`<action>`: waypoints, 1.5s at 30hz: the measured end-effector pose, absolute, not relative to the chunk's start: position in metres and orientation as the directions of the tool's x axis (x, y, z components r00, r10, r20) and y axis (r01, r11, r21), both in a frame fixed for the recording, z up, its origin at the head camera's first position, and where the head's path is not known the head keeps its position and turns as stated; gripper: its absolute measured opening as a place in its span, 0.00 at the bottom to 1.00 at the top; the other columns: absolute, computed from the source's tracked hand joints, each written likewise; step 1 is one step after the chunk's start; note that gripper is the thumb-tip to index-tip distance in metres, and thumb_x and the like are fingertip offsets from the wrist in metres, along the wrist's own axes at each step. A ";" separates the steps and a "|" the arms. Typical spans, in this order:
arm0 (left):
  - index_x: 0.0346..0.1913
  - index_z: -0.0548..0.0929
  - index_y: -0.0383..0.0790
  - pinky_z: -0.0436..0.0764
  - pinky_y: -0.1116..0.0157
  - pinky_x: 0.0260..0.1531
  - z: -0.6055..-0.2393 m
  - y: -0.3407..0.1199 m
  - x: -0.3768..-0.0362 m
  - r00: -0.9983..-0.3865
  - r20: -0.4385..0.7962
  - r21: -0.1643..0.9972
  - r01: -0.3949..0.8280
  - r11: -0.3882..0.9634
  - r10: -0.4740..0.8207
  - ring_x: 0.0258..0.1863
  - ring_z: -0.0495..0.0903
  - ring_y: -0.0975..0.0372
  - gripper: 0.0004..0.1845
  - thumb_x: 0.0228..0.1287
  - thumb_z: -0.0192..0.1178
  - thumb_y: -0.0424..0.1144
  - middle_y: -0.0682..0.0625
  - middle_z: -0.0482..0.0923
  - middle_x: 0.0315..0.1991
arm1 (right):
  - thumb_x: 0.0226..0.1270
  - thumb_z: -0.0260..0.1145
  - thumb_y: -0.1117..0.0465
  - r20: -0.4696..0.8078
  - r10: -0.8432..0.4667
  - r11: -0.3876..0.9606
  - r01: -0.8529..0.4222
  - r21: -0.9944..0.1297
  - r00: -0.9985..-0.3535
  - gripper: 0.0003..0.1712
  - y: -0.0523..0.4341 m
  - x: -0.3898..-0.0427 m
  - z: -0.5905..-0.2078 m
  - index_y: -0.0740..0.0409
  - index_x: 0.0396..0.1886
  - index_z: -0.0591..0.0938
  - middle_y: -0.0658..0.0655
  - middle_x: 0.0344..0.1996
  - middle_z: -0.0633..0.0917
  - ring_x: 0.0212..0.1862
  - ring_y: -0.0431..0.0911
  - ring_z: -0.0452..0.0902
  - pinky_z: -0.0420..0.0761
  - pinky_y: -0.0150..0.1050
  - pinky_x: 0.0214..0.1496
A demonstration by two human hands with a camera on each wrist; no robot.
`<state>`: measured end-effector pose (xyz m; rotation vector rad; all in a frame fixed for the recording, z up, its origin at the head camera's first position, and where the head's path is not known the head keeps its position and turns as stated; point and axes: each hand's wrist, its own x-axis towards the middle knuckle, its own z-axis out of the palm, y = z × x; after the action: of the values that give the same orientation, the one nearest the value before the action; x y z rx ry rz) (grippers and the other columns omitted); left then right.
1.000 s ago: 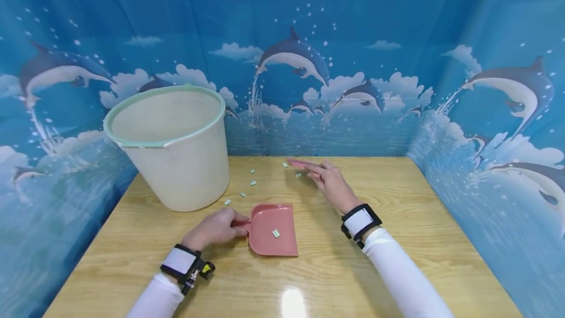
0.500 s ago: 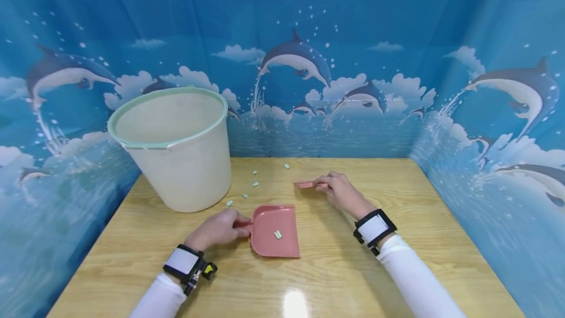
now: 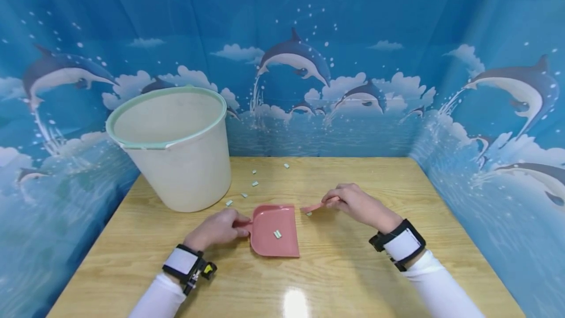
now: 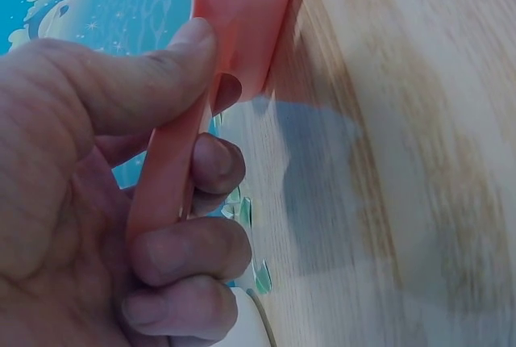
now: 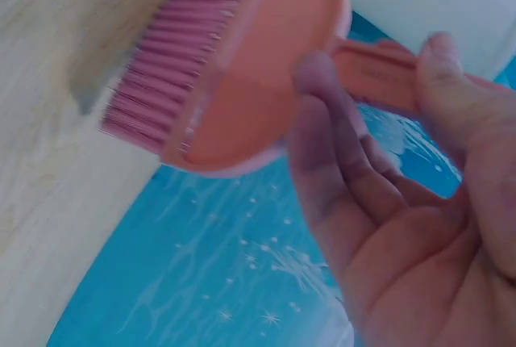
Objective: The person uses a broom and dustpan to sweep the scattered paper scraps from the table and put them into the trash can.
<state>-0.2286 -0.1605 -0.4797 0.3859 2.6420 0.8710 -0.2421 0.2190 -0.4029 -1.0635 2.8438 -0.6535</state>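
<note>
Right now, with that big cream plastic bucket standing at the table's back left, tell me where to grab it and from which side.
Take the cream plastic bucket with the green rim at its rim, a hand on each side from above. It stands upright and open-topped, and its wide, tapering wall looks too broad for one hand. The near rim shows a small lug where a handle may attach, though no handle is visible.

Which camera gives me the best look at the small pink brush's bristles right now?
The right wrist view: the small pink plastic brush fills the frame, bristles on the wooden table. The head view shows it only as a thin sliver in the right hand. The left wrist view misses it.
</note>
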 end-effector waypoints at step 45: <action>0.56 0.87 0.49 0.78 0.61 0.40 -0.476 -0.160 -0.228 -0.906 -0.268 0.616 0.100 0.781 0.327 0.35 0.78 0.63 0.15 0.67 0.68 0.43 0.48 0.86 0.55 | 0.82 0.54 0.56 0.292 -0.403 0.626 -0.494 -0.604 -0.867 0.18 0.158 -0.231 -0.421 0.54 0.30 0.82 0.45 0.15 0.78 0.15 0.37 0.73 0.75 0.33 0.19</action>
<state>-0.2277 -0.1596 -0.4760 0.3248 2.6119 0.8743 -0.2311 0.1583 -0.4207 -0.8169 2.9475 -1.1581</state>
